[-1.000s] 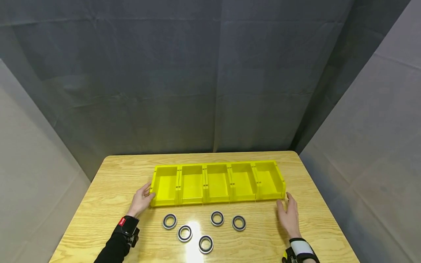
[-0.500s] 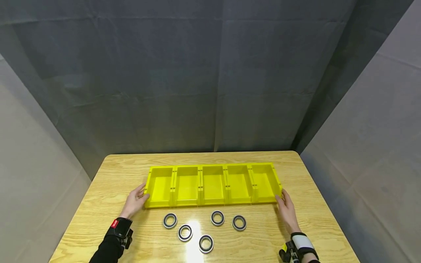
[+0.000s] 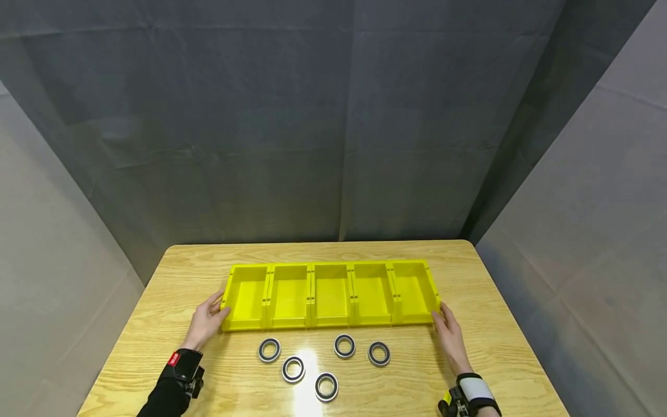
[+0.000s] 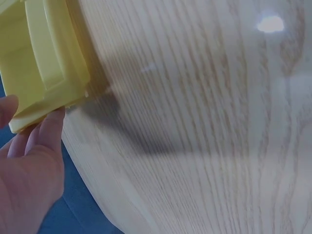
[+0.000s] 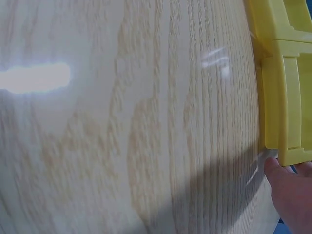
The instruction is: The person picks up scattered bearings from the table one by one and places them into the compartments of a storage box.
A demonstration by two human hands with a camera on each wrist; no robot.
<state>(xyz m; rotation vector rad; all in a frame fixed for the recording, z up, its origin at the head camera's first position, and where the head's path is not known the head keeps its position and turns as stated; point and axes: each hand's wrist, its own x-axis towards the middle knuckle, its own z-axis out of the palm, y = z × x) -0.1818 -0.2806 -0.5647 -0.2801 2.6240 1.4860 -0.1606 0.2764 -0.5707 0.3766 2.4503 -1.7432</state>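
Head view: moderate light; I log one white glare streak, lower centre, on the bench point(image 3: 255, 394). Wrist views: paler, softer; glare upper right (left wrist), upper left (right wrist); soft-edged shadows.

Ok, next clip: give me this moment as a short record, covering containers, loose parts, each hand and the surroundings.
container: yellow bin row, five compartments side by side
loose parts: five ring-shaped parts, dark with silvery rims, lying flat, apart from one another
parts' place: on the table, on the person's side of the row
left hand: left hand grips the row's left end, thumb over the edge
right hand: right hand holds the right end at its near corner
surroundings: dark grey cloth behind the table
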